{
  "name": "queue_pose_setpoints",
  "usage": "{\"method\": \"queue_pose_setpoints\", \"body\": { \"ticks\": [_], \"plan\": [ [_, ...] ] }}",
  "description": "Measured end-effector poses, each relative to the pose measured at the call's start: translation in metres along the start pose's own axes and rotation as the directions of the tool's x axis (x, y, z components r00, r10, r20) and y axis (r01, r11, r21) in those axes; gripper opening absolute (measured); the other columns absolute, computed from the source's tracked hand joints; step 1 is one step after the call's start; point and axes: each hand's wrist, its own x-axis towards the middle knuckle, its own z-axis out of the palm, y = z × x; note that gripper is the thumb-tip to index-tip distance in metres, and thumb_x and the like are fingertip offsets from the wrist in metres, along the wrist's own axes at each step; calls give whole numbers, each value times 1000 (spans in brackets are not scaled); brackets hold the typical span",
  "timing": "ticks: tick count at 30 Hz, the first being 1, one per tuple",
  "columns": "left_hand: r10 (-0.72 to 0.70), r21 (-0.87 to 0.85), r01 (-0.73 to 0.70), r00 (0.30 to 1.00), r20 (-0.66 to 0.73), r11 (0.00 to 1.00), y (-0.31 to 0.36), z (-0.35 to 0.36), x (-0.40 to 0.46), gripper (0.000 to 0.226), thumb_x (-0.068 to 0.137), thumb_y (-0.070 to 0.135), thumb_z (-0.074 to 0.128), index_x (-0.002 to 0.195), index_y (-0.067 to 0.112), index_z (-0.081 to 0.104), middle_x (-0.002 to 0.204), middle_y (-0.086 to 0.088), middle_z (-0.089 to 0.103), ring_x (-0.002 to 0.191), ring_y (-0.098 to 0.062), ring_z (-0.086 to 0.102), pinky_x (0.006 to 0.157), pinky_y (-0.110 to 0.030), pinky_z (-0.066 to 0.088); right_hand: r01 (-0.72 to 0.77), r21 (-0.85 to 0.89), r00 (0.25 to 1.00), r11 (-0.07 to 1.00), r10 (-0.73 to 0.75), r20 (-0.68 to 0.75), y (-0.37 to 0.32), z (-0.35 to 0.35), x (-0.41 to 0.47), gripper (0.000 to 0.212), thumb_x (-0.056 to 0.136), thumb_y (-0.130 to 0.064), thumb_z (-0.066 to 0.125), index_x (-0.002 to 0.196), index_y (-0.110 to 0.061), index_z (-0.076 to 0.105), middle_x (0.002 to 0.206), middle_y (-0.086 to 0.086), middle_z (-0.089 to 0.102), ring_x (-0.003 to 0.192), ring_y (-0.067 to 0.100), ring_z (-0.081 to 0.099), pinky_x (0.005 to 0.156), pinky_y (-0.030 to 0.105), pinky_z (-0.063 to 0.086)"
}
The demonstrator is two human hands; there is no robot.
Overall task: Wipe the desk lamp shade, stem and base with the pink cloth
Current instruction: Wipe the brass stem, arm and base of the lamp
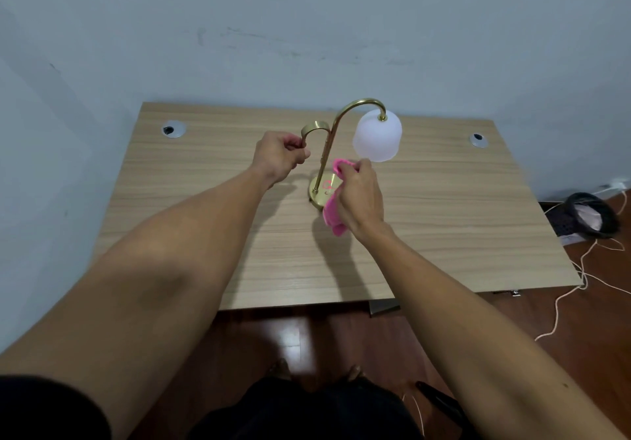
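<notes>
Desk lamp (pixel 324 152): brass, standing upright near the middle of a wooden desk (pixel 205 234). Stem (pixel 323 159) long axis near vertical, leaning slightly right toward the top, arching over to the right; white shade (pixel 377 139) hangs from its end, mouth pointing down. Round base (pixel 317 195) flat on the desk. A shorter brass hook curves left; left hand (pixel 278 157) closed around its end. Right hand (pixel 358 197) clenched on the pink cloth (pixel 333 212), just right of the lower stem, over the base.
</notes>
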Motion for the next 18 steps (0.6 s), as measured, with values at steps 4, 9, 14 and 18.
{"method": "queue_pose_setpoints", "body": {
  "ticks": [4, 9, 14, 18],
  "plan": [
    [-101, -35, 99, 993, -64, 994, -11, 8, -1, 51, 77, 29, 88, 118, 8, 66, 93, -7, 73, 81, -20, 67, 89, -41, 58, -139, 139, 988, 980, 127, 91, 34, 3, -10, 45, 97, -14, 46, 135, -32, 61, 118, -16, 51, 111, 14, 55, 72, 18, 41],
    [-195, 13, 196, 979, -66, 980, -28, 28, -10, 79, 74, 51, 83, 135, 7, 59, 124, -12, 71, 116, -28, 68, 106, -48, 54, -200, 122, 977, 972, 188, 102, 74, 14, -1, 50, 96, -13, 41, 141, -25, 60, 118, 13, 59, 109, 31, 59, 80, 31, 44],
    [-210, 8, 210, 977, -47, 978, -36, 53, -12, 65, 87, 41, 79, 140, 9, 59, 126, -11, 69, 118, -26, 66, 111, -41, 50, -321, 213, 946, 923, 303, 115, 97, 19, 15, 67, 85, -35, 29, 143, -26, 59, 122, 16, 67, 117, 35, 62, 98, 36, 49],
    [-129, 23, 131, 987, -97, 991, -31, 71, -7, 51, 89, 34, 78, 133, 11, 66, 103, -5, 71, 97, -14, 67, 95, -25, 51, -344, 271, 938, 899, 321, 129, 107, 26, 37, 61, 84, -30, 33, 135, -23, 65, 121, 12, 68, 116, 31, 62, 93, 31, 46]
  ]
}}
